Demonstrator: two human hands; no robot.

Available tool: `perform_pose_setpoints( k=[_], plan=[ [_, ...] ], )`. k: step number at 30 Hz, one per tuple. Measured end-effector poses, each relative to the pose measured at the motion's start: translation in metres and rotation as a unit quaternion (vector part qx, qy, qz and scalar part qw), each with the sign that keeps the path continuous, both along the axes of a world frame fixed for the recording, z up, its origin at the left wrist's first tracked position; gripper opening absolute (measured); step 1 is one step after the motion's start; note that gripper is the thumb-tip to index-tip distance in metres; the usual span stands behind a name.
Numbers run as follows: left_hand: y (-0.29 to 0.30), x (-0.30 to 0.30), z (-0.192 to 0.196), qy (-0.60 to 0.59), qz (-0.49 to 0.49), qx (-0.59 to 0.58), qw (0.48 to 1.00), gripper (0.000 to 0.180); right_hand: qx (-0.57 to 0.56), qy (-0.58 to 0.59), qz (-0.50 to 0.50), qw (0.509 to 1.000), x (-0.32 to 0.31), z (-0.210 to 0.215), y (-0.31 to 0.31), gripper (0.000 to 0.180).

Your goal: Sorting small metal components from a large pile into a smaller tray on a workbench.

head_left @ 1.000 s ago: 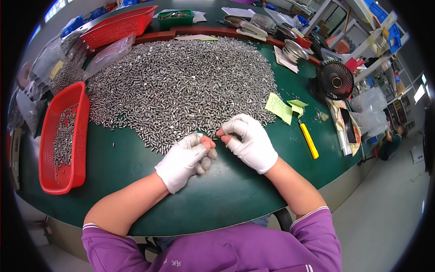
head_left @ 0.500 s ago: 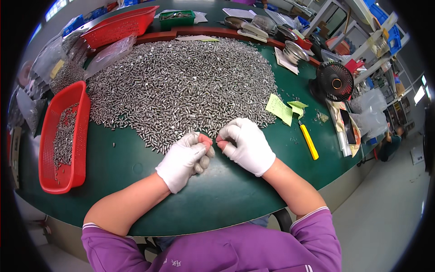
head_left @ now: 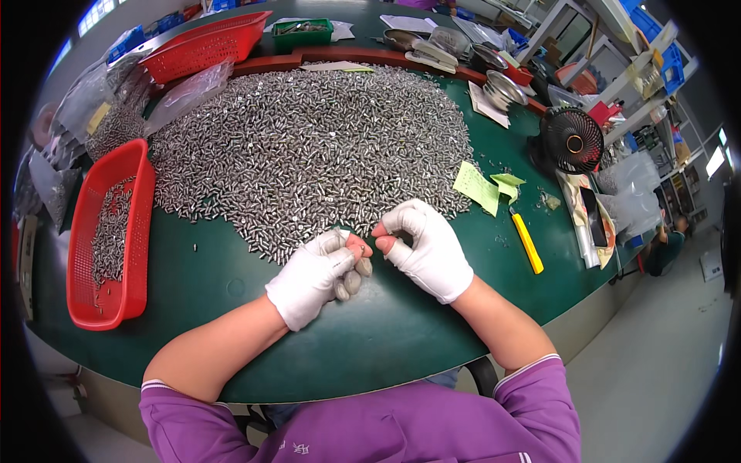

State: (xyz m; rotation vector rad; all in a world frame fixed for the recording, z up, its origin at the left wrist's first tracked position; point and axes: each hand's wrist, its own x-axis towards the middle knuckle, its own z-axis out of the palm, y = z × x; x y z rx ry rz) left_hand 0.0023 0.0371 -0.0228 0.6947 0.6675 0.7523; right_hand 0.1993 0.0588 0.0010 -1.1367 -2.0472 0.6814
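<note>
Both hands wear white gloves with bare fingertips and rest on the green table [head_left: 201, 293], at the near edge of a large heap of small silver metal parts [head_left: 309, 147]. My left hand [head_left: 316, 274] is curled with its fingers closed; a small metal part is pinched at its thumb and forefinger. My right hand [head_left: 424, 251] is just to the right, its fingertips almost touching the left thumb. Whether the right fingers also grip the small part is too small to tell.
A red basket [head_left: 108, 231] with some metal parts sits at the left. A second red basket [head_left: 204, 46] and a green tray [head_left: 301, 32] stand at the back. Green paper notes [head_left: 482, 187], a yellow knife [head_left: 527, 243] and a black fan [head_left: 571, 139] lie right.
Both hands have stayed at the heap's near edge, with only small finger movements between them.
</note>
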Motion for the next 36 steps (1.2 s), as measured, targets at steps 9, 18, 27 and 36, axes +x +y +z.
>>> perform_pose_setpoints(
  k=[9,18,27,36],
  plan=[
    [0.001,-0.001,-0.004,-0.028,0.003,-0.024,0.999,0.020,0.108,-0.160,0.112,0.975,0.001,-0.010,0.006,0.016],
    [-0.003,0.000,0.005,-0.025,0.070,-0.015,0.997,0.020,0.155,-0.190,0.125,0.961,-0.001,-0.005,0.006,0.013],
    [-0.003,0.005,0.005,-0.024,0.103,-0.049,0.993,0.013,0.120,-0.271,0.114,0.948,-0.001,-0.001,0.006,0.013],
    [0.001,0.003,0.002,0.031,-0.067,-0.019,0.997,0.011,0.169,-0.053,0.119,0.977,0.005,0.002,0.007,0.021]
  ],
)
